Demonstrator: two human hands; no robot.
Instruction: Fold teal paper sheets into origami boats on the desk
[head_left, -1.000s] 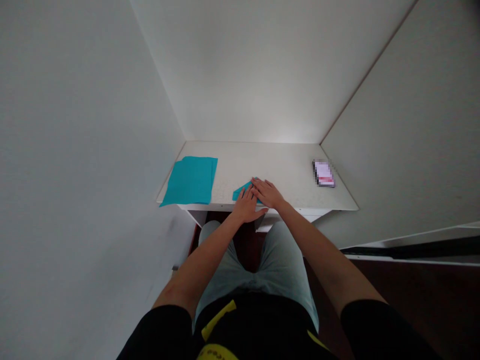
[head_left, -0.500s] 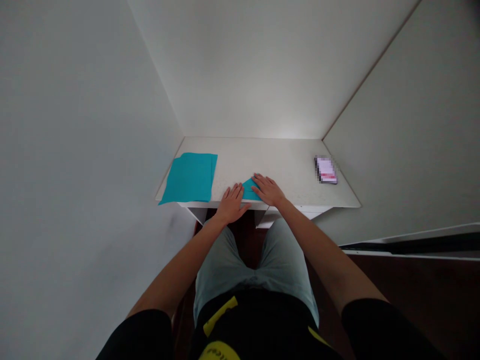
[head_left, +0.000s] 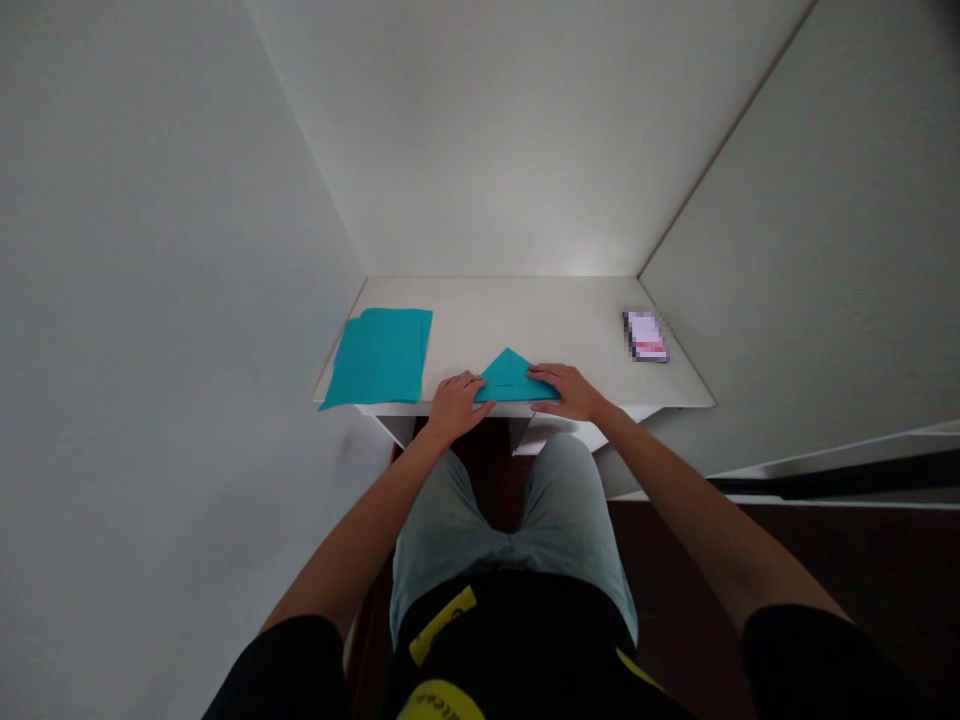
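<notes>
A folded sheet of turquoise paper [head_left: 508, 378], with a peaked top and a straight band along its bottom, lies at the front edge of the white desk [head_left: 525, 310]. My left hand [head_left: 456, 402] is at its left corner, fingers over the top and thumb along the near edge. At the right corner, my right hand [head_left: 571, 390] holds the paper the same way, fingers on top and thumb in front. Both corners are partly hidden under the fingers.
Several flat turquoise sheets [head_left: 381, 358] lie stacked on the desk's left, their lower corner over the front edge. A phone-like object [head_left: 646, 336], blurred out, rests at the right. Walls enclose the desk at the back and both sides.
My right hand has slid right, off the middle of the folded paper to its right corner, uncovering the peak. My left hand has shifted slightly and curled at the left corner.
</notes>
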